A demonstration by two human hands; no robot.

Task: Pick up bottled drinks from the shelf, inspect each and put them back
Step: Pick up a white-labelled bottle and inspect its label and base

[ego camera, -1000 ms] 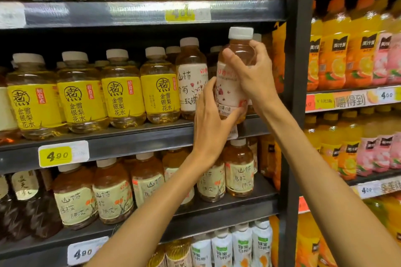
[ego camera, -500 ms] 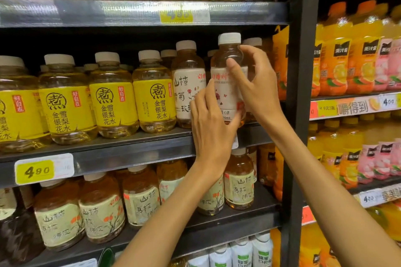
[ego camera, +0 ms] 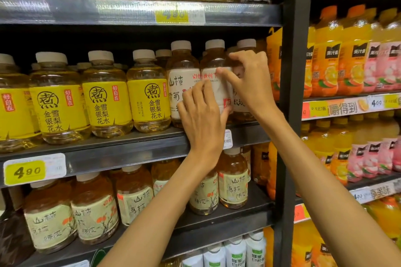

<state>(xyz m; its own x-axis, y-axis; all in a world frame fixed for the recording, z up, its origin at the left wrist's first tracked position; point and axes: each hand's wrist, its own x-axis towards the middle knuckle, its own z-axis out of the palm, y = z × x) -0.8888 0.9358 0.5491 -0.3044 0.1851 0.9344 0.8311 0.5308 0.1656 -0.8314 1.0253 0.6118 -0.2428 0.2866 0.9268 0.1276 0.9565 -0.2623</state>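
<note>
Now we hold the white-labelled bottle (ego camera: pixel 213 81) upright on the middle shelf (ego camera: pixel 121 147), at its front edge. Our left hand (ego camera: pixel 202 119) wraps the lower label, fingers curled round the left side and thumb under the right. Our right hand (ego camera: pixel 249 84) pinches the upper label and shoulder, thumb on the front and fingers curled over behind. Close on the left stands another white-labelled bottle (ego camera: pixel 182 80); one more (ego camera: pixel 245 76) stands just right, behind our right hand. Beyond that rises the dark upright post (ego camera: pixel 290 93). Little room remains either side.
</note>
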